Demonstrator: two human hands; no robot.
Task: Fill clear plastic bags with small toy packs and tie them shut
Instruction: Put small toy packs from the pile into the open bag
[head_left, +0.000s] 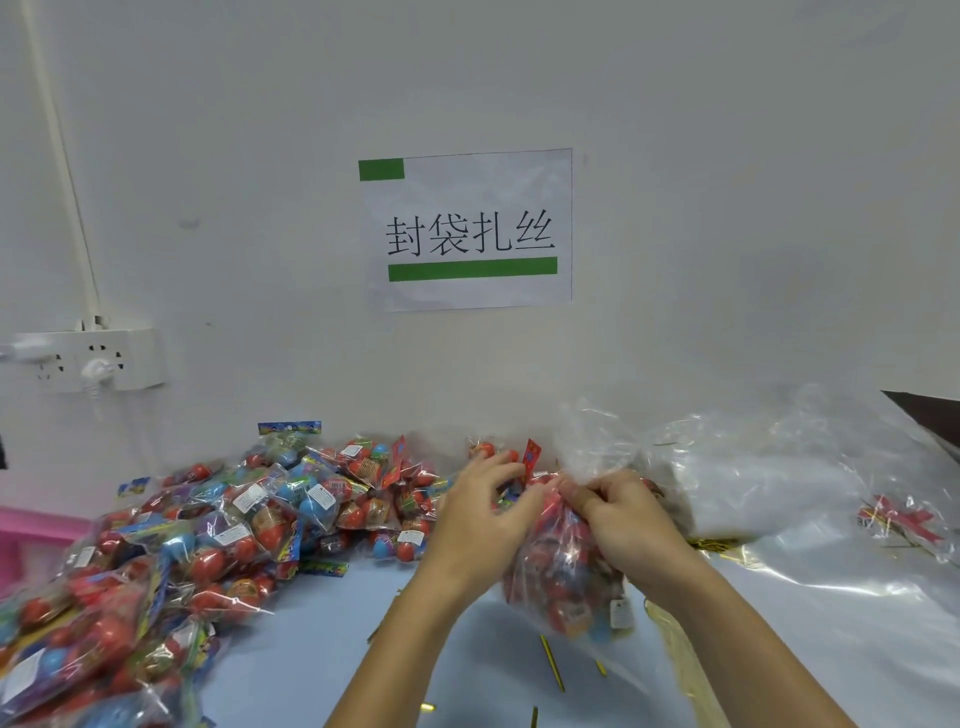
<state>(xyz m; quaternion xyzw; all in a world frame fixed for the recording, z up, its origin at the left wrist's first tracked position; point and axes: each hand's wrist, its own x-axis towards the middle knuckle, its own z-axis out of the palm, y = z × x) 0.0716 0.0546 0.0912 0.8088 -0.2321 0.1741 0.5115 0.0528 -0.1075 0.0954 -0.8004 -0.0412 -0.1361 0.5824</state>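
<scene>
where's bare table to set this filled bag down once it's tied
The clearest patch is the blue table between the toy pack heap and your left forearm, though loose gold ties lie nearby. Left is crowded by the heap; right is covered by empty clear bags. Both the left hand and right hand grip the filled bag.

Only thing I could actually read was the white paper sign (470, 229) taped on the wall in front of me. It said 封袋扎丝 in big black characters, with a green block top left and a green bar under the text. The little white stickers on the toy packs (249, 499) were too blurry.
</scene>
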